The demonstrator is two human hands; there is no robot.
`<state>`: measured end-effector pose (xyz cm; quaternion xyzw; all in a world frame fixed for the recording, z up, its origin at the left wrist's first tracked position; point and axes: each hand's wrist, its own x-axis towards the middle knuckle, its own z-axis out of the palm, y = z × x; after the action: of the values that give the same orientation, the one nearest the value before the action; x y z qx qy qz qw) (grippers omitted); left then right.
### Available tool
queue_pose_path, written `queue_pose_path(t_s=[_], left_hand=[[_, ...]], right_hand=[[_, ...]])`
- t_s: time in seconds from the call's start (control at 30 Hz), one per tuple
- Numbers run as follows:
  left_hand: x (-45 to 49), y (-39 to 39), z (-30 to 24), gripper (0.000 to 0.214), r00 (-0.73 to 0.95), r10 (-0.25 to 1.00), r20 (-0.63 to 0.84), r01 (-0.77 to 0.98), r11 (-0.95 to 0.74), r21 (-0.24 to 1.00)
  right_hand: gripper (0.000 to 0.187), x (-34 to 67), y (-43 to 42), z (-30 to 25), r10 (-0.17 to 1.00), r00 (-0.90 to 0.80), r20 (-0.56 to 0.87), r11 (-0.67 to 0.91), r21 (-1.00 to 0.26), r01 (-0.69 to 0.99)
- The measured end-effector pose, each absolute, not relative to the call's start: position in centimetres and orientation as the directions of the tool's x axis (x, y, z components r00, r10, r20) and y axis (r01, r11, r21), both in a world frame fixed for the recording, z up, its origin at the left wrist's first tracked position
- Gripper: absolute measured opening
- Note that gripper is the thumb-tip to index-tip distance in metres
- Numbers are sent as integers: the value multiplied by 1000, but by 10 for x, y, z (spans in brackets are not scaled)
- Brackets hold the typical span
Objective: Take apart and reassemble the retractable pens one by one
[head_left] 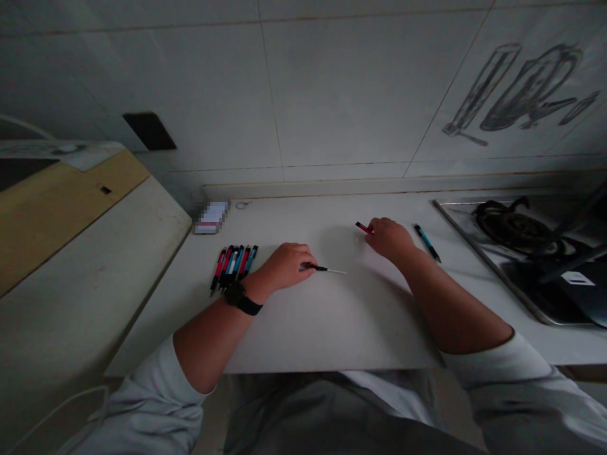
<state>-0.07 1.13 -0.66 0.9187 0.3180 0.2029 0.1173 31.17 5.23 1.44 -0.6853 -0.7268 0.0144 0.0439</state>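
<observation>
My left hand (pixel 288 265), with a black watch on its wrist, pinches a slim pen part over the white counter. This part has a black section (pixel 318 268) near my fingers and a thin pale rod, like a refill, pointing right. Farther right, my right hand (pixel 389 237) is closed around a red pen barrel (pixel 362 227) whose dark end sticks out to the left. A blue and black pen (pixel 427 242) lies just right of that hand. Several red, blue and black pens (pixel 232 265) lie in a bunch beside my left wrist, which partly covers them.
At the back left of the counter (pixel 303 341) are a blurred-out small box (pixel 212 217) and a small ring (pixel 243 205). A white cabinet (pixel 95 253) bounds the left side. On the right a gas stove (pixel 516 230) is set in the counter, and a tiled wall (pixel 341 95) rises behind.
</observation>
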Motion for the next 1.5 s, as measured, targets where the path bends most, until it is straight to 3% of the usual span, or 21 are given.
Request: queue_pose_path(t_s=[0.2, 0.37, 0.53, 0.67, 0.83, 0.97, 1.1, 1.23, 1.5], left_hand=[[-2, 11, -7, 11, 721, 631, 287, 535, -770, 348], [-1, 8, -4, 16, 694, 647, 316, 559, -761, 330], [1, 6, 1, 33, 521, 703, 484, 617, -702, 356], [2, 8, -1, 20, 544, 693, 474, 604, -715, 352], [2, 12, -1, 8, 521, 740, 425, 630, -670, 393], [0, 13, -2, 9, 462, 784, 415, 663, -616, 426], [-2, 13, -3, 12, 432, 797, 423, 682, -595, 425], [-2, 13, -5, 12, 429, 799, 422, 686, -592, 424], [-1, 14, -5, 12, 441, 809, 389, 693, -582, 425]], right_hand=[[21, 295, 44, 26, 927, -226, 299, 308, -261, 915], [17, 281, 30, 30, 850, -365, 381, 498, -350, 794], [16, 264, 18, 24, 722, -557, 410, 689, -350, 635], [16, 253, 12, 16, 644, -614, 457, 764, -338, 550], [18, 253, 11, 19, 673, -565, 478, 740, -430, 518], [32, 269, 22, 26, 761, -457, 461, 644, -452, 617], [28, 292, 39, 22, 900, -330, 285, 412, -310, 857], [30, 301, 48, 13, 954, -295, 54, 300, -168, 939], [24, 301, 53, 5, 946, -324, 18, 324, -112, 939]])
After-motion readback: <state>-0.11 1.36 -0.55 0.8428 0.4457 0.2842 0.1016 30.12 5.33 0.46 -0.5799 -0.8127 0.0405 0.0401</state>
